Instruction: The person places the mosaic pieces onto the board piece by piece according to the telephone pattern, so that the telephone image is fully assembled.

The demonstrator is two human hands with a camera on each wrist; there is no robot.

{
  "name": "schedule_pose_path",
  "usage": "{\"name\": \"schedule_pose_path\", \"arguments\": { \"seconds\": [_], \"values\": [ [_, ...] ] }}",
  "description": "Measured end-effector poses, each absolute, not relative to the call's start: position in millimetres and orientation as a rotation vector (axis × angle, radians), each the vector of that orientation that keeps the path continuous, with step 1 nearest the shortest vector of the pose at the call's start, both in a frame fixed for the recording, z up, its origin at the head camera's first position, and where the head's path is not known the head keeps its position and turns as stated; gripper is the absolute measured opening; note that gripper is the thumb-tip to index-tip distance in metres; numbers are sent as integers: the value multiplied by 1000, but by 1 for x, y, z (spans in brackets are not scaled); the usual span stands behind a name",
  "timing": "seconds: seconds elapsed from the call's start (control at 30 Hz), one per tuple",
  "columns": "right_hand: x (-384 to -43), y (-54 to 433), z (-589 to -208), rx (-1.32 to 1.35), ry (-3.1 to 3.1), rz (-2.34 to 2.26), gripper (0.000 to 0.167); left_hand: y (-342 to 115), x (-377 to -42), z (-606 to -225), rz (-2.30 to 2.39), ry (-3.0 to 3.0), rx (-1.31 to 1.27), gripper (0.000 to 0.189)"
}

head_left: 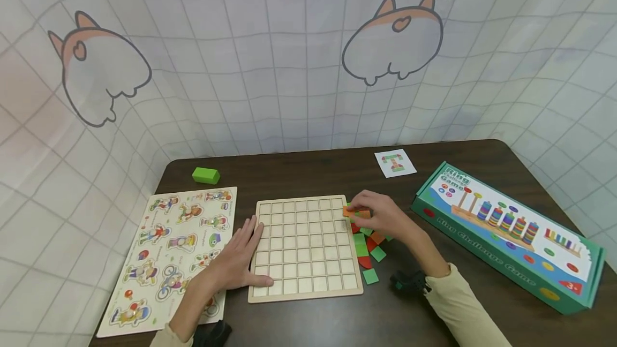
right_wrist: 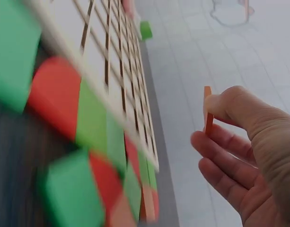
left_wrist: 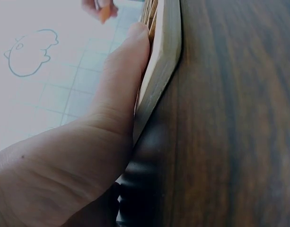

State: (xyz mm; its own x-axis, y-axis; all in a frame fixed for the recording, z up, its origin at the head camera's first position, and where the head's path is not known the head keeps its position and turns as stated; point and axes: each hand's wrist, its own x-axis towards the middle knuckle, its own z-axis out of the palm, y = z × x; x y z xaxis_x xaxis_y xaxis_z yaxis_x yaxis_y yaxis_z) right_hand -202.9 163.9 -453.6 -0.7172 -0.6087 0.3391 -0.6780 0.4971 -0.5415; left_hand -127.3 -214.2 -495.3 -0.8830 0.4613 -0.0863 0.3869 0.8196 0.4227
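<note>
A pale wooden grid board (head_left: 308, 253) lies in the middle of the table, its squares bare. My left hand (head_left: 233, 261) rests along the board's left edge, fingers extended and thumb over the lower corner. In the left wrist view the thumb (left_wrist: 121, 78) lies against the board's rim. With thumb and fingertips, my right hand (head_left: 383, 216) pinches a thin orange tile (right_wrist: 208, 111) above the board's upper right corner. Beside the board's right edge lies a loose pile of green, red and orange tiles, among them a green tile (head_left: 370, 276) and a red one (head_left: 365, 262).
A picture board with cartoon figures (head_left: 166, 266) lies at the left, partly under my left forearm. Behind it sits a green block (head_left: 205, 175). A pattern card (head_left: 395, 163) lies at the back, and a green game box (head_left: 511, 237) stands at the right. A patterned curtain (head_left: 270, 58) hangs behind.
</note>
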Motion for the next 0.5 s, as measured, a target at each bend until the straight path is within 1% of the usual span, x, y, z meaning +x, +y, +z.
{"name": "schedule_pose_path", "arguments": {
  "seconds": [0.23, 0.37, 0.5],
  "values": [
    [-209, 108, -452, 1305, -2713, 1028, 15, -213, -130, -496, 587, 2807, 653, 125],
    [-210, 82, -457, 1393, -2729, 855, 13, -213, -131, -496, 588, 2816, 652, 125],
    [-209, 62, -462, 1415, -2775, 678, 13, -215, -130, -497, 575, 2810, 631, 126]
  ]
}}
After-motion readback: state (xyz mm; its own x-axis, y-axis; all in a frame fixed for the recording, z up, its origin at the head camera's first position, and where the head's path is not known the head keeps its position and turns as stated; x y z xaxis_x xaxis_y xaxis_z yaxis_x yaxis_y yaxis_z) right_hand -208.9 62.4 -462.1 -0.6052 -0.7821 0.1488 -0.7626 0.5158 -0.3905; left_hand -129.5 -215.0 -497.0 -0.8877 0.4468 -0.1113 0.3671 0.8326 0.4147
